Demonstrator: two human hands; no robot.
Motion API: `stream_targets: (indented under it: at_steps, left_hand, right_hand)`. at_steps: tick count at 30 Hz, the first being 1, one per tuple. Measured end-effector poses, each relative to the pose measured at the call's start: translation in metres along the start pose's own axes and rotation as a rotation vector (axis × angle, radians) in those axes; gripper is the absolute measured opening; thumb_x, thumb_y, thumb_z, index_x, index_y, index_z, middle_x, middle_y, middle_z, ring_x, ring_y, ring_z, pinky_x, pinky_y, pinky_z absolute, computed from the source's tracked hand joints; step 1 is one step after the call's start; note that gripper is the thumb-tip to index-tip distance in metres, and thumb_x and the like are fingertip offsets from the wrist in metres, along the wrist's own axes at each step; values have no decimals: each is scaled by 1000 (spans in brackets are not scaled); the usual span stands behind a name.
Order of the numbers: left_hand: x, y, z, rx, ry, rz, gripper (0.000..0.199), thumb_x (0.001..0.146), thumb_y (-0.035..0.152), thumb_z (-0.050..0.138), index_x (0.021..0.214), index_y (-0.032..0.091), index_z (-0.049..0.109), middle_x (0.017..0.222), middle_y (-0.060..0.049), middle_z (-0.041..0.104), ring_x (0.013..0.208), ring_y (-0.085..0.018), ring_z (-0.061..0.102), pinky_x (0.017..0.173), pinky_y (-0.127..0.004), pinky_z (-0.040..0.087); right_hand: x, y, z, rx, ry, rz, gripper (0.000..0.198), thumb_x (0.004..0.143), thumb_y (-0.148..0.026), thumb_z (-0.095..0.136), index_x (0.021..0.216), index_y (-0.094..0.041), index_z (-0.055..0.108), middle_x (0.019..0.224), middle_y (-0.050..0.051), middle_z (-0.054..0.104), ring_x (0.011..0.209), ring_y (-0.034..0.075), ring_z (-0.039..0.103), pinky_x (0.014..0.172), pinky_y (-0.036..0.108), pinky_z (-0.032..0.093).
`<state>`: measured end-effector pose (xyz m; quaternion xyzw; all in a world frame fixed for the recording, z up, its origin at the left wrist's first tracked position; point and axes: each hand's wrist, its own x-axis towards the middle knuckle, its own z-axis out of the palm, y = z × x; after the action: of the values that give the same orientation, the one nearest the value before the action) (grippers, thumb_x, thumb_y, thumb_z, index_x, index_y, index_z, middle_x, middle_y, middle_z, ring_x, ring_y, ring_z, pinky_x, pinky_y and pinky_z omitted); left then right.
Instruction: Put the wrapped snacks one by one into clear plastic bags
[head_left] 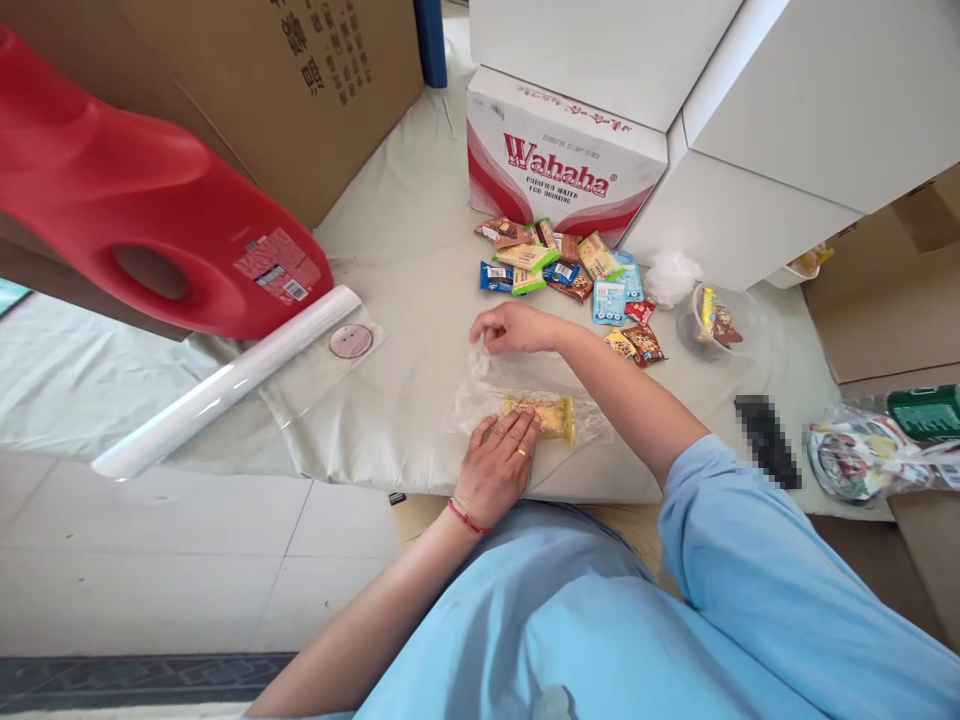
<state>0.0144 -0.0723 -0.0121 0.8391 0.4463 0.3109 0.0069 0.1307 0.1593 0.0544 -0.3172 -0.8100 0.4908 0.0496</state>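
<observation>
head view. fingers of the left hand [499,460] lie flat and close together, clenched on nothing; their tips cover one end of the yellow packet [556,418], whose uncovered part shows just to the right of them. the packet lies on clear plastic [491,380], which spreads around it on the cloth-covered surface [412,390]; whether that plastic is a bag or a loose sheet, cannot tell. judgement: the flat press pins packet and plastic together, so that neither slides when the far edge is lifted.

fingers of the right hand [521,330], beyond the left ones, are curled in and appear to pinch the plastic's far edge; the exact grip is partly hidden. the plastic rises toward them, probably held up to keep it taut.

beyond the right fingers: a pile of wrapped snacks [529,257], loosely heaped against a white-and-red carton [559,180]. the heap likely sits there to be in easy reach while leaving working room under the hands. right of the right fingers: crumpled white plastic [673,278] and, farther out, a clear tub [742,345] with a few wrapped pieces in it.

well to the left of both sets of fingers: a roll of clear film [229,384] beside a red jug [217,240], presumably parked out of the way.
</observation>
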Motion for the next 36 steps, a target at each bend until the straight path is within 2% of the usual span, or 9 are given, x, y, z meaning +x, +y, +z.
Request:
stream_targets:
  at_steps: [3, 6, 10, 14, 17, 19, 26, 31, 36]
  left_hand:
    - [0, 0, 1, -16, -6, -8, 62, 98, 12, 53, 159, 19, 44, 147, -11, 66, 138, -24, 61, 119, -43, 34]
    - [1, 0, 0, -20, -5, -5, 60, 98, 11, 53, 157, 18, 47, 148, -11, 66, 138, -24, 61, 120, -43, 34]
    - [2, 1, -1, -9, 4, -6, 56, 97, 11, 53, 153, 17, 51, 147, -10, 66, 136, -24, 62, 120, -44, 34]
    - [3, 1, -2, -5, -11, -7, 57, 98, 10, 53, 154, 18, 50, 148, -11, 66, 137, -24, 62, 121, -44, 33]
    - [2, 1, -2, -9, -20, -11, 59, 98, 11, 52, 157, 20, 47, 148, -11, 65, 137, -24, 62, 121, -44, 33]
    - [2, 1, -2, -15, -25, -18, 62, 98, 11, 51, 159, 21, 44, 148, -11, 65, 138, -23, 61, 122, -44, 32]
    - [0, 1, 1, -32, -27, -49, 61, 95, 9, 53, 155, 23, 51, 142, -10, 70, 136, -24, 63, 124, -46, 32]
    - [-2, -1, 1, -44, 30, -76, 47, 91, 9, 56, 134, 24, 67, 124, -8, 78, 125, -25, 69, 123, -50, 37]
    - [-5, -10, -10, -274, 142, -98, 42, 90, 7, 53, 124, 25, 70, 118, -5, 79, 131, -26, 64, 114, -53, 49]
  right_hand:
    - [-2, 7, -7, 163, 372, -99, 27, 85, -23, 65, 111, -15, 66, 88, -1, 67, 76, 12, 59, 75, 25, 47]
    - [-19, 12, -19, 76, 500, -84, 30, 94, -38, 61, 111, -14, 66, 94, 3, 68, 82, 15, 59, 80, 28, 48]
    - [-49, 15, -31, -180, 247, 16, 47, 99, -58, 54, 107, -15, 71, 101, 8, 72, 100, 22, 63, 96, 35, 45]
    - [-71, 19, -37, -182, -77, 67, 48, 92, -61, 64, 107, -17, 75, 95, 4, 74, 93, 21, 65, 89, 30, 47]
    - [-86, 15, -42, -223, -55, 101, 39, 82, -46, 78, 106, -15, 76, 85, 2, 71, 80, 18, 62, 78, 26, 45]
    - [-98, 3, -39, -263, -8, 76, 27, 88, -37, 72, 103, -15, 76, 85, 2, 70, 76, 16, 60, 75, 26, 43]
    - [-143, -54, 33, -682, -19, 160, 37, 103, -24, 50, 136, -27, 67, 107, 10, 68, 81, 20, 65, 69, 29, 42]
    - [-165, -44, 86, -660, -14, 203, 53, 106, -23, 43, 157, -37, 46, 119, 11, 66, 83, 21, 67, 68, 30, 44]
    - [-171, -35, 107, -633, 58, 231, 54, 108, -25, 41, 160, -42, 41, 125, 11, 63, 96, 23, 66, 72, 30, 45]
